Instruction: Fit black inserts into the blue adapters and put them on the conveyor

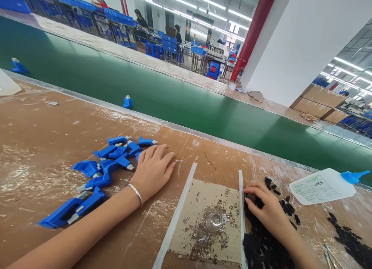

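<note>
Nearest, black pieces (261, 249) lie heaped beneath and around the right hand (266, 207): small, matt, elongated. This hand is half curled, thumb close to the forefinger; whether it grips a piece cannot be told. Between the hands, white tape (176, 216) flanks a tan card (203, 187) bearing wet brown spots and a clear disc (215, 221). The left hand (154, 164) rests palm down, loosely spread with fingers slightly bent; its underside is hidden, so any hold cannot be told. To its left lie the blue pieces (106, 178): glossy, angular, some hollowed, many with a pale tip; one is partly covered by its fingers. Right of the right hand lies a white bottle (322, 187) with a blue nozzle; its label ends in "胶水", the smaller print being illegible. Beyond both hands, a green belt (174, 94) carries two more blue pieces.
</note>
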Available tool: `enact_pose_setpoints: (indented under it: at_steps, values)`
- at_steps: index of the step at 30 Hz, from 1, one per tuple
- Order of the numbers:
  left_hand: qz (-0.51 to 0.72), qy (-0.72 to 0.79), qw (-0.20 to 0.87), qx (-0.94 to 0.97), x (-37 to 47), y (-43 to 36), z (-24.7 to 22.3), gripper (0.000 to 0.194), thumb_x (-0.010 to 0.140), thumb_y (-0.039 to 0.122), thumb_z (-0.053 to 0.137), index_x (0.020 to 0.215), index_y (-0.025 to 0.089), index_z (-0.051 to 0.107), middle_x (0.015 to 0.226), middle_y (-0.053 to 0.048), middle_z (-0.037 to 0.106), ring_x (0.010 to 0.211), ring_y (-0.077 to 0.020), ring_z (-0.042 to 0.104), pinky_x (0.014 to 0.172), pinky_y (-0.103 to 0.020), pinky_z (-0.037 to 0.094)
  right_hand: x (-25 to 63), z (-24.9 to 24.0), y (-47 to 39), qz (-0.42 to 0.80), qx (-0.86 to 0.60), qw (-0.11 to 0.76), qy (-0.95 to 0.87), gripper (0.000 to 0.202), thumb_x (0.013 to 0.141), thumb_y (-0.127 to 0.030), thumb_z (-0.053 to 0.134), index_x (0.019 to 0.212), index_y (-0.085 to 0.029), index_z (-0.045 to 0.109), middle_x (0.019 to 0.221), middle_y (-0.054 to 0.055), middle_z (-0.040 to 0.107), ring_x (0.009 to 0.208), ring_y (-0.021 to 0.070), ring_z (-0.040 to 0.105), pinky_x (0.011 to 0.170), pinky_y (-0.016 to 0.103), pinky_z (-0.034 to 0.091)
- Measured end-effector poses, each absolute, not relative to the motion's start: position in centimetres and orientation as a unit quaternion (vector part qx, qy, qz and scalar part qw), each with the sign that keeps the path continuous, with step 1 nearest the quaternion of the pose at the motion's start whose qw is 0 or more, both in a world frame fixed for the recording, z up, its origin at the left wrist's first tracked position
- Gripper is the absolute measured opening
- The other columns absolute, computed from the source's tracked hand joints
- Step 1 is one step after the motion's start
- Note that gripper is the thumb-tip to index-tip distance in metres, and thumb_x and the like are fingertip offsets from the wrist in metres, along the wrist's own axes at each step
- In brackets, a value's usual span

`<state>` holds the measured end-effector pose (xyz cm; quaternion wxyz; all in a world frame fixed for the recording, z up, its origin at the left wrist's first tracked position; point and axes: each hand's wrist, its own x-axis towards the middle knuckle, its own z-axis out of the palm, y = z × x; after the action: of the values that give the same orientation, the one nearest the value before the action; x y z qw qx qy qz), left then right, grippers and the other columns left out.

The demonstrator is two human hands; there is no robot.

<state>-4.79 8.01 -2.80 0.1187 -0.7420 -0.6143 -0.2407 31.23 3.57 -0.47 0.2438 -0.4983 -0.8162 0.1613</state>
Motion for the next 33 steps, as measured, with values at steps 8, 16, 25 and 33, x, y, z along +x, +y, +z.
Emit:
enact_pose_setpoints:
  at_steps: [8,16,25,33]
  values:
    - [-0.225,-0.611,0.105,-0.751,-4.6,7.9,-3.3,0.029,0.090,0.025,0.043,0.101,0.018,0.070,0.122,-0.016,0.061,0.116,-0.0364,0.050,0.092,-0.052,0.044,29.1,0.1,1.0,0.248,-0.425,0.320,-0.809,0.021,0.092,-0.016,0.058,0.106,-0.028,0.068,0.111,0.004,0.066,0.104,0.0160,0.065,0.091,0.022,0.053]
    - [-0.216,-0.615,0.086,-0.753,-4.3,7.9,-3.5,0.027,0.089,0.023,0.046,0.102,0.020,0.069,0.122,-0.014,0.060,0.117,-0.0347,0.050,0.094,-0.051,0.044,27.1,-0.1,-0.4,0.208,-0.355,0.314,-0.856,0.030,0.098,-0.021,0.056,0.126,-0.031,0.060,0.114,0.001,0.071,0.106,0.0139,0.068,0.096,0.018,0.050]
    - [-0.238,-0.607,0.059,-0.756,-4.1,7.9,-3.6,0.027,0.089,0.022,0.045,0.100,0.019,0.069,0.121,-0.016,0.060,0.117,-0.0357,0.049,0.094,-0.053,0.044,27.0,-3.1,-1.6,0.179,-0.402,0.301,-0.846,0.042,0.104,-0.032,0.046,0.145,-0.036,0.037,0.121,-0.003,0.069,0.111,0.0133,0.065,0.101,0.020,0.048]
    - [-0.239,-0.609,0.057,-0.754,-4.0,7.9,-3.6,0.026,0.088,0.021,0.045,0.097,0.019,0.070,0.121,-0.016,0.060,0.116,-0.0353,0.050,0.094,-0.053,0.044,26.7,-3.4,-1.9,0.215,-0.425,0.293,-0.829,0.042,0.107,-0.037,0.039,0.148,-0.034,0.032,0.121,0.001,0.069,0.112,0.0169,0.065,0.094,0.023,0.054]
